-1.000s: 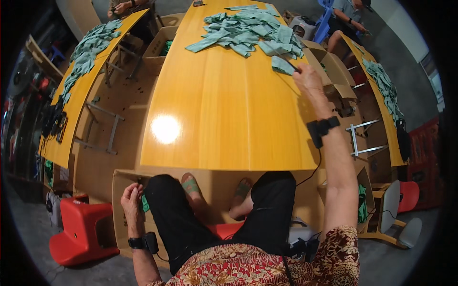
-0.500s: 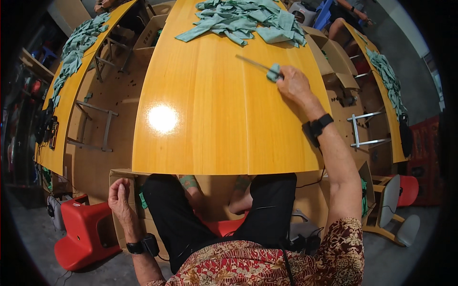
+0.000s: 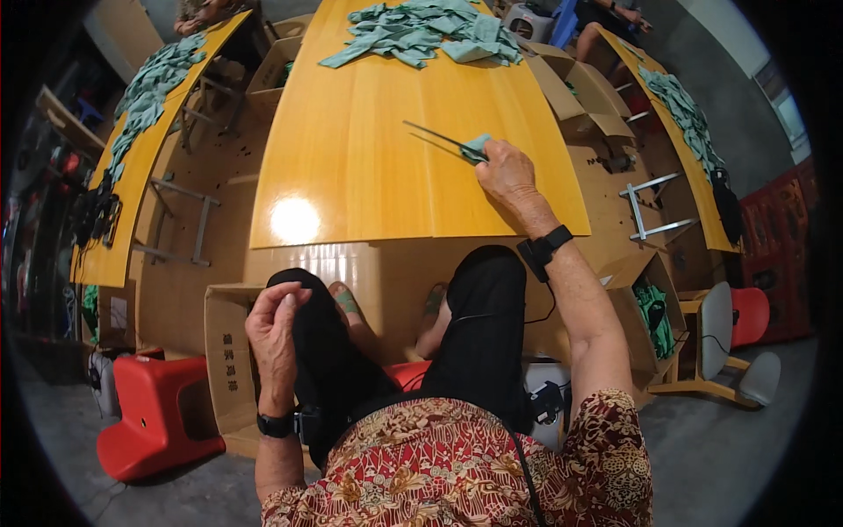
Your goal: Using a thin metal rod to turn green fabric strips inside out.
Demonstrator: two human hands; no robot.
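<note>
My right hand is closed around the near end of a long, thin, dark pointed tool, whose exact kind I cannot make out. A piece of green cloth sits around the tool beside my fingers. The tool slants up to the left, low over the yellow table. My left hand is raised off the table above my left knee, thumb against curled fingers, with nothing visible in it. At the table's far end lies a pile of green cloth pieces.
A cardboard box stands beside my left leg. Another box at my right holds green cloth. Side tables with cloth piles flank mine, with people seated at their far ends. A red stool stands at lower left.
My right hand has drawn the tool nearer and to the left. My left hand has risen and shifted right, toward my knee. The view has shifted, showing the table's near edge farther up.
</note>
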